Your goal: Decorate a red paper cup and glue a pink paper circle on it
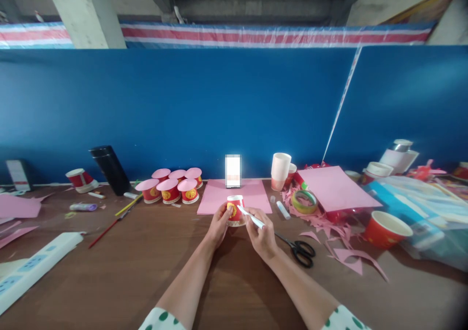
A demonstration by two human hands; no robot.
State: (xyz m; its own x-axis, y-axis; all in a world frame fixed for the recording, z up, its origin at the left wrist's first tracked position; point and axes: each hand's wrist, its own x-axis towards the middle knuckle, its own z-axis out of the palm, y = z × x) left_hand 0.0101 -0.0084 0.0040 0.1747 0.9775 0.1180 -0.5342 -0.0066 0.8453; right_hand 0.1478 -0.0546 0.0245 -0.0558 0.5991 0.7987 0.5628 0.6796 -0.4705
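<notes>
Currently | left hand (219,224): red cup (236,214) | right hand (263,235): pen-like tool (253,218) (white)

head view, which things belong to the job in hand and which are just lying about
Likely part of it: held red cup, white pen-like tool, pink-topped cups, pink sheets, scissors

Seemingly just lying about: black flask, power strip, pink offcuts

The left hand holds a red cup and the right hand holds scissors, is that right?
Not scissors: the head view shows the right hand holding a white pen-like tool; the scissors lie on the table. The left hand does hold a red cup.
</notes>
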